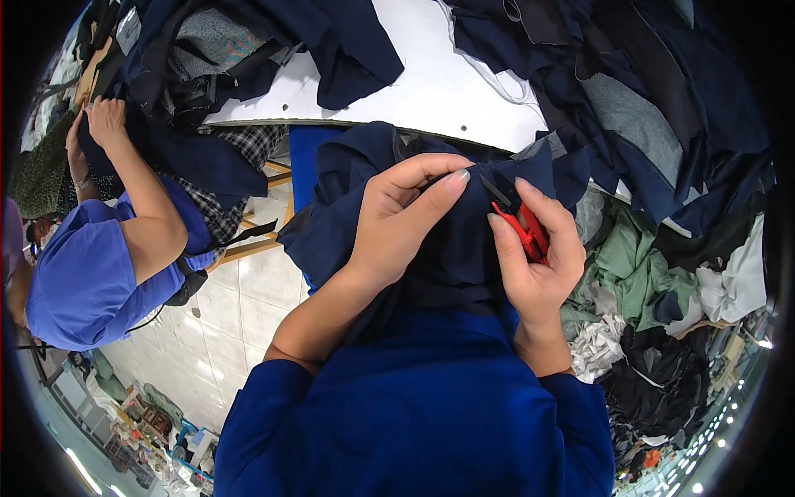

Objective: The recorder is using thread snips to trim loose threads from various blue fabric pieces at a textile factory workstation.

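Dark navy cloth (352, 174) is bunched over my lap and hangs below my hands. My left hand (403, 211) pinches a piece of it between thumb and forefinger. Close beside it, my right hand (542, 257) is closed round red-handled thread snips (524, 232). Their dark blades point up and left, near the cloth's edge by my left fingertips. Whether the blades touch the cloth I cannot tell. Thumb and forefinger of the right hand are near the cloth too, and its other fingers curl round the handles.
A white table (431, 74) stands ahead, with heaps of navy garments (613, 91) on it. Green and white cloth scraps (633, 265) are piled at the right. On the left, a co-worker in a blue shirt (91, 273) handles dark cloth beside a wooden stool (248, 240).
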Tool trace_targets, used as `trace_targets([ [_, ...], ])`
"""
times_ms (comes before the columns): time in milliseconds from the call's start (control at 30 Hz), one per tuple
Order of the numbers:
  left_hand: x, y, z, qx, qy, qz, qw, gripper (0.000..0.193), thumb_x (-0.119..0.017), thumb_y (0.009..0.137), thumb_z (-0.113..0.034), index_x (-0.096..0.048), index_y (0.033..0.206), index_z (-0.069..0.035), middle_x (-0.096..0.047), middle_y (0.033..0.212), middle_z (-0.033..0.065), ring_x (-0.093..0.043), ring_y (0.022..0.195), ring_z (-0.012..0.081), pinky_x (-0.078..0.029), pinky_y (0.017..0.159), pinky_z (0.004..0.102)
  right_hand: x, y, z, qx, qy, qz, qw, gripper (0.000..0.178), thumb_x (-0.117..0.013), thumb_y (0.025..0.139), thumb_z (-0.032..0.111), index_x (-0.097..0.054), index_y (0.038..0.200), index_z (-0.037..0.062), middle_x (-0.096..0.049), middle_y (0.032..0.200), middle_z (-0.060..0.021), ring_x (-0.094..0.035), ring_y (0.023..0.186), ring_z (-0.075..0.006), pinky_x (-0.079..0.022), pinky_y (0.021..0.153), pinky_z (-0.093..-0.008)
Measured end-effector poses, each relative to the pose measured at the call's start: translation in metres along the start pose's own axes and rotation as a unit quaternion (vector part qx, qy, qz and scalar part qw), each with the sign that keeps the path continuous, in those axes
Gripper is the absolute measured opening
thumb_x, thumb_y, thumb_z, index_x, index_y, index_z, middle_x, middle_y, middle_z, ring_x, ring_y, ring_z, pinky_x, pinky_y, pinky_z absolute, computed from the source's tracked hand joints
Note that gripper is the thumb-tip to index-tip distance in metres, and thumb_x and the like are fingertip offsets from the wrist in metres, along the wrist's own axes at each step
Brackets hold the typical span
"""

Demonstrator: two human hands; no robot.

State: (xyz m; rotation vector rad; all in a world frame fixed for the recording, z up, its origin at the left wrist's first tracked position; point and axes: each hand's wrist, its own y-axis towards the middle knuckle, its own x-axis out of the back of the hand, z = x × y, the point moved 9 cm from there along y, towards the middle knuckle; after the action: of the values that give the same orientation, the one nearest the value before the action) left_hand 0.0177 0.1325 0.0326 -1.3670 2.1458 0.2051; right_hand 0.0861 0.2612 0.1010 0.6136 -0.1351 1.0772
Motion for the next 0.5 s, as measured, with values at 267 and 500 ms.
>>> trace_targets([
  [267, -0.0032, -0.0020, -0.0069, -0.053, 0.021, 0.008, 0.998, 0.019, -0.060, 0.087, -0.006, -0.062, 0.104, 0.002, -0.063, 0.095, 0.0049, -0.056, 0.085, 0.0062, -0.044, 0.077, 0.0182, 0.0001, 0.0006, 0.0042, 0.004, -0.026, 0.004, 1.000, 0.037, -0.073, 0.064, -0.006, -0.064, 0.099, -0.0027, -0.065, 0.080, -0.0119, -0.057, 0.059, -0.0187, -0.046, 0.057, -0.0247],
  [500, 0.0008, -0.0030, -0.0054, -0.048, 0.039, -0.015, 0.998, 0.019, -0.063, 0.085, -0.005, -0.063, 0.102, 0.002, -0.064, 0.092, 0.0048, -0.057, 0.082, 0.0066, -0.045, 0.075, 0.0178, -0.0012, 0.0019, 0.0056, 0.001, -0.012, 0.017, 1.000, 0.037, -0.072, 0.064, -0.007, -0.064, 0.099, -0.0028, -0.065, 0.079, -0.0119, -0.057, 0.059, -0.0183, -0.045, 0.056, -0.0243],
])
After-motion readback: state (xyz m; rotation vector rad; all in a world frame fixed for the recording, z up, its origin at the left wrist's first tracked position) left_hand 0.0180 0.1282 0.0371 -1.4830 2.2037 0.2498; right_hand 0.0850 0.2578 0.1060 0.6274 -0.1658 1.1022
